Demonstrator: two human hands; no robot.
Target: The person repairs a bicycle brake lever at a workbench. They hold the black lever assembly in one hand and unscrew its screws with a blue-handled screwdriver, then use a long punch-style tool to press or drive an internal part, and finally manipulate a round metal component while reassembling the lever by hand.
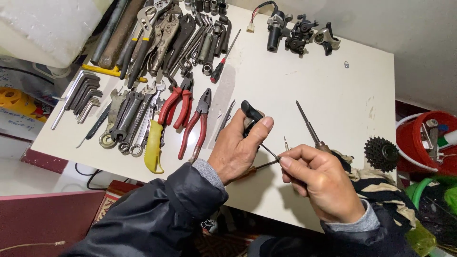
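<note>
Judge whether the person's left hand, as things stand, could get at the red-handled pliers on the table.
Probably yes. The red-handled pliers lie just beside the left hand with nothing between them. But that hand's grip is full: it holds a small black part, which would have to be put down first.

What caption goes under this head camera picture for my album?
Left hand holds a small black part, right hand a thin tool, over a white table of pliers and wrenches.
</note>
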